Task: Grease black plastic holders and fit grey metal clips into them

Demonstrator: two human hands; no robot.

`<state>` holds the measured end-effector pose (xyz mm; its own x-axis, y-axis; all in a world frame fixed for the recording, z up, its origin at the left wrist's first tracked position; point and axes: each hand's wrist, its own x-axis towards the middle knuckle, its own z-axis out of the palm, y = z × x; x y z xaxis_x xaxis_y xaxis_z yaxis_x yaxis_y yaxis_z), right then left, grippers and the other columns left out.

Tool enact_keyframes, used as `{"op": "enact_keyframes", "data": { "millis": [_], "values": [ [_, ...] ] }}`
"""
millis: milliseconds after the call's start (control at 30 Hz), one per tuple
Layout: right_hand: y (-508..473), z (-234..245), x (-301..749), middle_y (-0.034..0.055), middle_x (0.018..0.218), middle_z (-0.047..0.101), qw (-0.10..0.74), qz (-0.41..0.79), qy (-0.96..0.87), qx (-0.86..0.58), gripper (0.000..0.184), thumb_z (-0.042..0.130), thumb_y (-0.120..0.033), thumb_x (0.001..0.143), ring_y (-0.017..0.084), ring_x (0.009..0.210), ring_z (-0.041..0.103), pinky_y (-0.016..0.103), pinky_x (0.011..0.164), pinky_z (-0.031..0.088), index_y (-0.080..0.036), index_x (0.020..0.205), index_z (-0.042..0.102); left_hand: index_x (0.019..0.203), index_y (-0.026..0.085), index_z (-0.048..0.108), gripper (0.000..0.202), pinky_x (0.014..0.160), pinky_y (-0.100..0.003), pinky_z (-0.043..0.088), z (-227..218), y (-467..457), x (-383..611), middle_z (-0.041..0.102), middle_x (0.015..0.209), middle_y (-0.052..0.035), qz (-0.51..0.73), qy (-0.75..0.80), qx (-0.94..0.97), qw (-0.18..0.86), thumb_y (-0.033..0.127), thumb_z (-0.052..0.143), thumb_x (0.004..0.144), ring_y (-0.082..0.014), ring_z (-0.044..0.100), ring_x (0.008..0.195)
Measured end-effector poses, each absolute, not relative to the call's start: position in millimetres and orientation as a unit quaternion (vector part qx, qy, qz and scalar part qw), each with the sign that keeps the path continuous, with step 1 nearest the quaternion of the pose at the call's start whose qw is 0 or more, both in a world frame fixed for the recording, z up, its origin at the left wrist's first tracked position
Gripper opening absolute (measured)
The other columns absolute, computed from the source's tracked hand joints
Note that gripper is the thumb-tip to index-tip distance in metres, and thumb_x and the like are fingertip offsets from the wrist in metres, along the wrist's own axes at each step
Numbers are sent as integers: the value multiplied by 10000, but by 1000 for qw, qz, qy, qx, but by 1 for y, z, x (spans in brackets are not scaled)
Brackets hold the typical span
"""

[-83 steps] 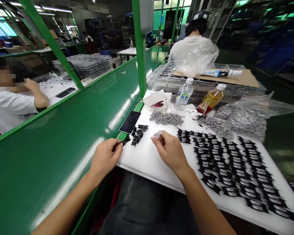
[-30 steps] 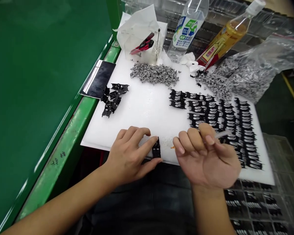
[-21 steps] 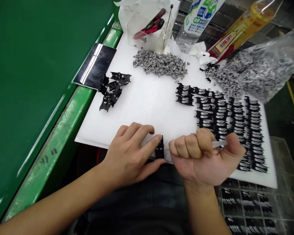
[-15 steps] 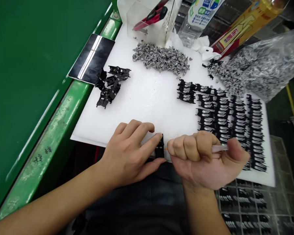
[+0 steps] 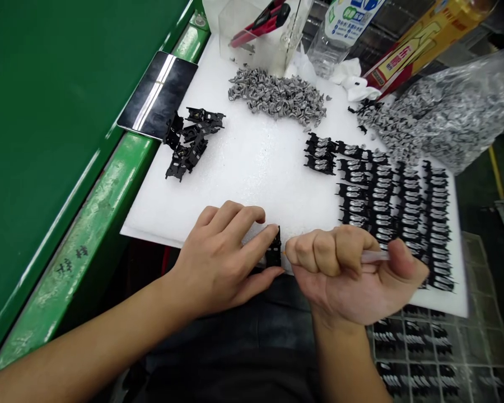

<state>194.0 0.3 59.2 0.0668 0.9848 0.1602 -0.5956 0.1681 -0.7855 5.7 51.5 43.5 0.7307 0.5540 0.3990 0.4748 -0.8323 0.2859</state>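
Note:
At the near edge of the white foam board (image 5: 252, 168), my left hand (image 5: 218, 257) pinches a small black plastic part (image 5: 273, 252) between thumb and forefinger. My right hand (image 5: 353, 274) is a fist round a thin clear stick tool (image 5: 373, 256), whose tip sits close to the black part. A small heap of loose black parts (image 5: 189, 143) lies at the board's left. A pile of small silver metal clips (image 5: 279, 101) lies at the back. Rows of black parts fitted with silver clips (image 5: 386, 201) fill the right side.
A green conveyor belt (image 5: 54, 101) runs along the left, with a dark phone (image 5: 157, 95) on its rail. Behind the board stand a clear box with a red tool (image 5: 262, 22), a water bottle (image 5: 344, 28), a tea bottle (image 5: 415, 45) and a bag of clips (image 5: 445, 123). Trays of parts (image 5: 428, 347) sit lower right.
The view dropped from the wider workshop to the board. My left hand carried a black part to the near edge; my right hand curled into a fist round the stick and moved up to the part.

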Motion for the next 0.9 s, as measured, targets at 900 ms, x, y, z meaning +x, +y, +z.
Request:
{"op": "enact_keyframes", "data": {
  "millis": [900],
  "values": [
    [-3, 57, 195, -77, 473, 186, 691, 567, -359, -270, 515, 335, -592, 994, 100, 411, 140, 328, 485, 266, -238, 621, 301, 1320, 180, 654, 504, 793, -454, 399, 44, 51, 4, 670, 1296, -141, 228, 277, 930, 74, 566, 606, 1000, -328, 577, 1083]
  ]
}}
